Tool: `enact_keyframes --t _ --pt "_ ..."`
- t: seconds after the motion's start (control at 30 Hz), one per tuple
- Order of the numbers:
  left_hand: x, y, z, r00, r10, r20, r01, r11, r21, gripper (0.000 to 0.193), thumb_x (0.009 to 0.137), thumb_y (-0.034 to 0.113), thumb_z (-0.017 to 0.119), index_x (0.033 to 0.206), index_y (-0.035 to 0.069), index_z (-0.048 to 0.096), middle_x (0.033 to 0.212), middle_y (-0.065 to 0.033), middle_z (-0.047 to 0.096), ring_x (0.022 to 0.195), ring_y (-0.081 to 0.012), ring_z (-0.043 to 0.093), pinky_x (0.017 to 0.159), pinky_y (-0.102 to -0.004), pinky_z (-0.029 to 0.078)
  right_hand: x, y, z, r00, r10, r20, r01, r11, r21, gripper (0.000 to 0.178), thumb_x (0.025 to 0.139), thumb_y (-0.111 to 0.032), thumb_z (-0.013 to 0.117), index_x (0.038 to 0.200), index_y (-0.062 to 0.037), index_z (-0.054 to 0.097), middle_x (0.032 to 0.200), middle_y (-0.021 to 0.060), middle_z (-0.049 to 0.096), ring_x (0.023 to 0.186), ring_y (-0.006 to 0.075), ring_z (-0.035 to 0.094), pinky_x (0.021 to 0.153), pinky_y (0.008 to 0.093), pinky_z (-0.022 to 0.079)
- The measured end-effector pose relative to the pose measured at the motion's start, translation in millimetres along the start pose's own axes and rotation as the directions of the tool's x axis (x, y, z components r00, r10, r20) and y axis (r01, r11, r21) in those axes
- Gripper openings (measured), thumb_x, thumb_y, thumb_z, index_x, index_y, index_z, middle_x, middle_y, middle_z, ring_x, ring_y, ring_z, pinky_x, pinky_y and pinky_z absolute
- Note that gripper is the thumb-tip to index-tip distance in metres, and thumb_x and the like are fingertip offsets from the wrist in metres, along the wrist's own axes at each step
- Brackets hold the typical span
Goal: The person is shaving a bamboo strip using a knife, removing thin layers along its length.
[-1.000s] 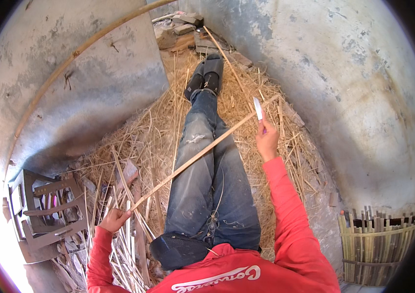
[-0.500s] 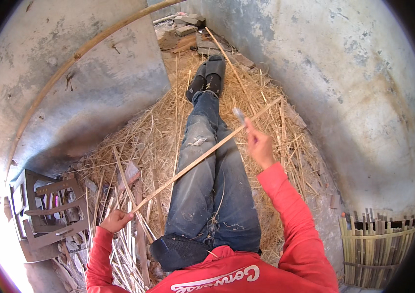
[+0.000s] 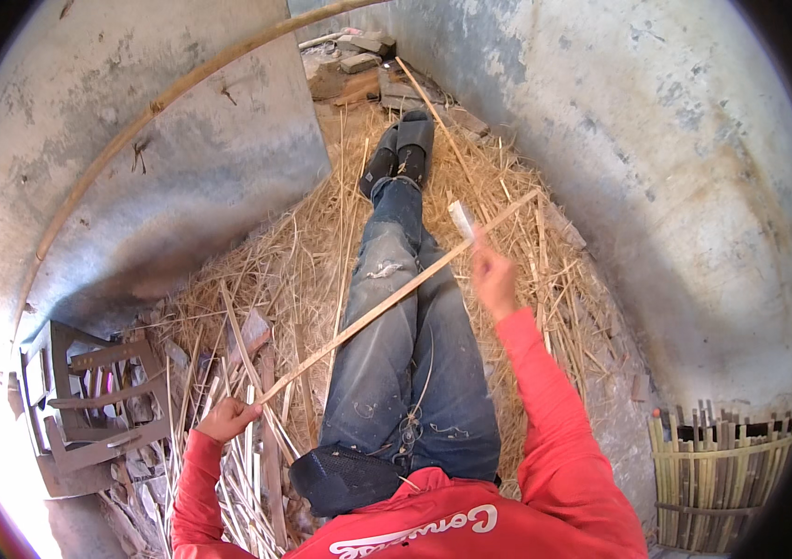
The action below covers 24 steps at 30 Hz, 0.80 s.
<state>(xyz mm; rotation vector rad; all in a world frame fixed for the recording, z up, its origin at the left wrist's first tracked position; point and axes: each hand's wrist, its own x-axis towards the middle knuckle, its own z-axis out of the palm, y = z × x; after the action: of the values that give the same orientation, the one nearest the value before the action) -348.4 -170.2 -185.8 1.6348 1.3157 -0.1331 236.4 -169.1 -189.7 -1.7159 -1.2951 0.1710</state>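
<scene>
Knife (image 3: 461, 219) now approx 1:30, blade tipped toward 11; 1 s ago was more upright & nearer pale strip's (image 3: 396, 300) far end. R hand (image 3: 494, 279) shifted inboard w/ it, clenched on the handle. L hand (image 3: 228, 420) approx 8, basically unchanged, pinching strip's near end. Strip spans approx 8 to 2 over legs (image 3: 456, 373). Blade overlaps strip in view, contact TBC. Prob. means knife's being worked along strip, L hand anchoring. Straw-like litter (image 3: 275, 244) at 10; slatted basket (image 3: 722, 480) at 4.

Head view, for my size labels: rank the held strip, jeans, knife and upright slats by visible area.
1. Jeans
2. Upright slats
3. Held strip
4. Knife
As seen, not true size.
</scene>
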Motion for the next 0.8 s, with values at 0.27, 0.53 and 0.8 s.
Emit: enact_keyframes --t 0.27,0.53,0.8 --pt "-5 29 3 0.999 0.013 -0.03 -0.011 0.998 0.062 0.076 0.097 0.064 0.063 0.057 -0.001 0.056 0.049 -0.0044 0.042 0.049 -0.0138 0.04 0.049 -0.0413 0.034 -9 -8 10 0.981 -0.07 -0.179 0.074 0.997 0.019 0.036 0.099 -0.003 0.06 0.133 -0.0059 0.07 0.059 0.0123 0.055 0.048 0.0138 0.045 0.048 0.0331 0.037" --pt "3 -3 16 0.999 -0.012 -0.048 0.016 0.996 0.089 0.078 0.095 0.07 0.06 0.059 0.0 0.061 0.048 -0.0087 0.045 0.046 -0.0224 0.046 0.052 -0.0462 0.039 -23 -3 2 0.971 -0.209 -0.113 0.207 0.978 -0.031 0.043 0.096 -0.001 0.063 0.139 -0.0048 0.065 0.066 0.0146 0.064 0.054 0.0193 0.062 0.053 0.0347 0.048" --pt "3 17 13 1.0 0.012 -0.007 -0.011 0.992 0.124 0.078 0.098 0.065 0.059 0.061 -0.003 0.062 0.047 -0.0094 0.046 0.047 -0.0193 0.049 0.052 -0.045 0.04 -56 -25 17 0.977 -0.207 -0.046 0.211 0.974 0.086 0.017 0.095 -0.001 0.065 0.106 -0.0008 0.077 0.063 0.0186 0.058 0.052 0.0162 0.053 0.051 0.0358 0.043"
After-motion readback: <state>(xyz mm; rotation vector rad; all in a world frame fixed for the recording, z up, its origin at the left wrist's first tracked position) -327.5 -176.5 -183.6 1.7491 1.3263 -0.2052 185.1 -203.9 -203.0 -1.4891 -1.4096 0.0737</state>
